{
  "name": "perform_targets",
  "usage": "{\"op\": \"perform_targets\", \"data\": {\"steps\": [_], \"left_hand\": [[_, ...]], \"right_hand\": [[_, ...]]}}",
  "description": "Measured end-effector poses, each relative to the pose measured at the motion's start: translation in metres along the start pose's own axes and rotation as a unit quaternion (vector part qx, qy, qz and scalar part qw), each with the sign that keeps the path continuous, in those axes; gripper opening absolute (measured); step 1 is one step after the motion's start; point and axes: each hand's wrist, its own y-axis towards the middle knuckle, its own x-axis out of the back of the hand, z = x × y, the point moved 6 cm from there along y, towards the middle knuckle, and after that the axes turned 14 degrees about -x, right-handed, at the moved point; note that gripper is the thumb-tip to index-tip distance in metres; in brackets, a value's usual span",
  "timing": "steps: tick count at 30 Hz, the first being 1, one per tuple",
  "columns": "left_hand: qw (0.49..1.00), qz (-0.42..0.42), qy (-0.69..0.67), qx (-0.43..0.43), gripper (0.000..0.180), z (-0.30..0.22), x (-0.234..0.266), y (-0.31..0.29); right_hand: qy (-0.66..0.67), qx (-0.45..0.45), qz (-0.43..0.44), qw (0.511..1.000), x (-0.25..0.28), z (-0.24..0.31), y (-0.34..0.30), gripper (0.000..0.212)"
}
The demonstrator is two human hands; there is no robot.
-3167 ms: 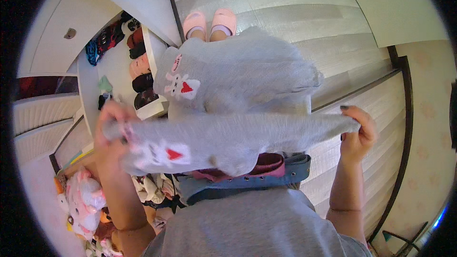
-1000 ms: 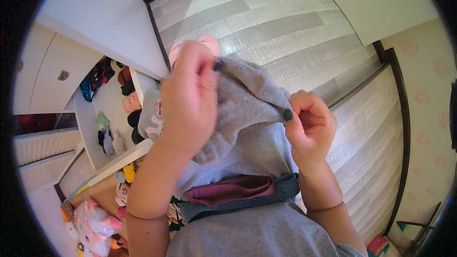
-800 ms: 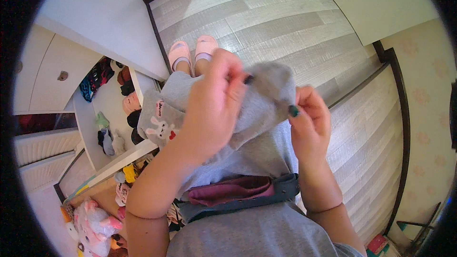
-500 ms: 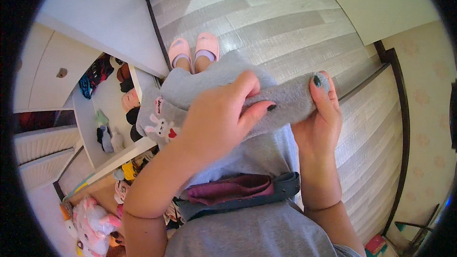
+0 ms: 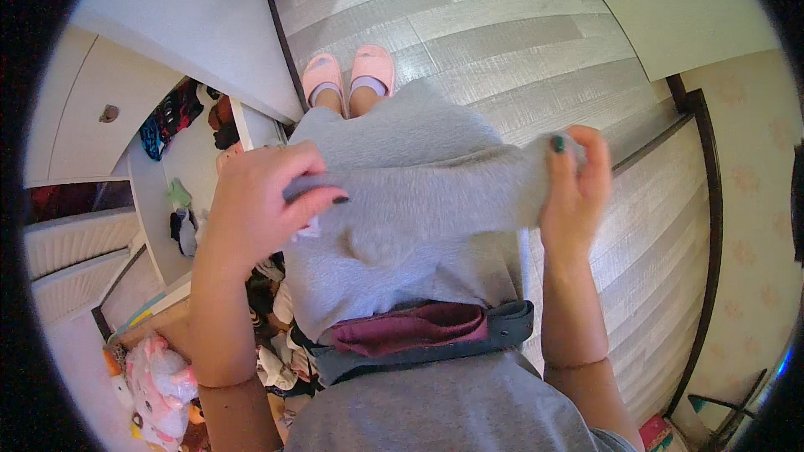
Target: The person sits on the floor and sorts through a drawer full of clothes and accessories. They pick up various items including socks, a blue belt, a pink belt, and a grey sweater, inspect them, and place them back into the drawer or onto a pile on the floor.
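Observation:
A fuzzy grey sock [image 5: 452, 201] is stretched sideways above my lap, with a rounded bump like a heel on its near edge. My left hand [image 5: 255, 209] pinches one end between thumb and fingers, close to a bit of pink and white pattern mostly hidden by the hand. The other end is held by my right hand [image 5: 576, 188], its thumb on top and fingers behind. Below the sock, a folded maroon cloth band [image 5: 410, 328] and a dark grey band [image 5: 502, 322] lie across my waist over grey clothing.
At the left, an open white drawer [image 5: 172, 272] holds socks and other small clothes. Nearer, a clothing pile [image 5: 280, 360] lies beside me, with a pink and white plush toy [image 5: 159, 393] past it. My pink slippers [image 5: 373, 67] rest on the grey plank floor [image 5: 502, 33].
My left hand has moved left along the sock to its end, drawing it out longer. The rabbit picture seen before is now mostly covered. My right hand keeps its grip.

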Motion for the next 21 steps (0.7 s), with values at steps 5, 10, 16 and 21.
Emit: {"op": "perform_targets", "data": {"steps": [5,10,16,21], "left_hand": [[0.997,0.040,-0.021,0.058,0.027,0.032,-0.007,-0.014],[0.980,0.027,-0.178,0.078,0.026,0.059,-0.009,-0.040],[0.918,-0.013,-0.389,0.074,0.036,0.077,-0.021,-0.048],[0.887,-0.057,-0.447,0.101,0.031,0.081,-0.021,-0.043]], "right_hand": [[-0.111,-0.096,0.037,0.988,-0.012,-0.028,0.012,0.011],[0.033,-0.168,0.133,0.976,-0.020,-0.046,0.019,0.013],[0.236,-0.222,0.291,0.900,-0.011,-0.039,0.006,0.014],[0.319,-0.250,0.184,0.895,-0.014,-0.035,0.007,0.012]]}}
